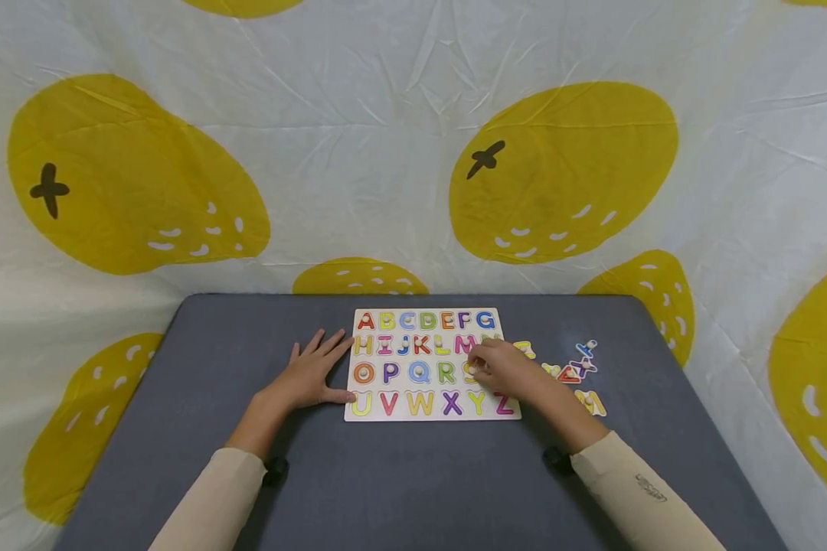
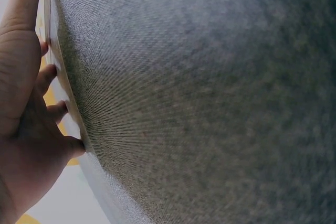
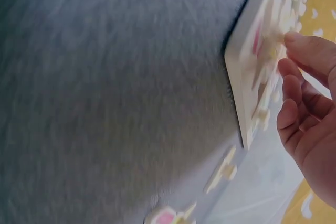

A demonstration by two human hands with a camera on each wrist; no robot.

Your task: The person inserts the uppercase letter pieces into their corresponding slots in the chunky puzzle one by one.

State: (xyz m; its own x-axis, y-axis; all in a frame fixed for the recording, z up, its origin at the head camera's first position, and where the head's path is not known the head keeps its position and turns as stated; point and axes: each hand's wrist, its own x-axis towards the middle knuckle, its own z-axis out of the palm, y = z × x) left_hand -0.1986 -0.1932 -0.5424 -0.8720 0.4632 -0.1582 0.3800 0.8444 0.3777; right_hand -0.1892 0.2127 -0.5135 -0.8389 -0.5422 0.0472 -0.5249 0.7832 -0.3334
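Note:
A pale alphabet puzzle board [image 1: 401, 394] with colored letters lies on the table. My left hand [image 1: 308, 375] is spread flat at its left side, index fingertip and thumb at the edge. In the left wrist view, the left fingers [image 2: 73, 147] reach along the board's rim. My right hand [image 1: 503, 367] is over the board's right part, pinching a yellow letter S piece [image 1: 468, 373] by its knob. Thumb and index finger meet above the board in the right wrist view, where the piece is blurred. The hand hides the slots beneath it.
Several loose knobbed letter pieces lie right of the board: a yellow piece [image 1: 524, 350], a blue piece [image 1: 586, 349], a red piece [image 1: 568, 374] and another yellow piece [image 1: 591, 403]. The dark grey table [image 1: 413, 482] meets a fruit-patterned curtain [image 1: 358, 184] behind.

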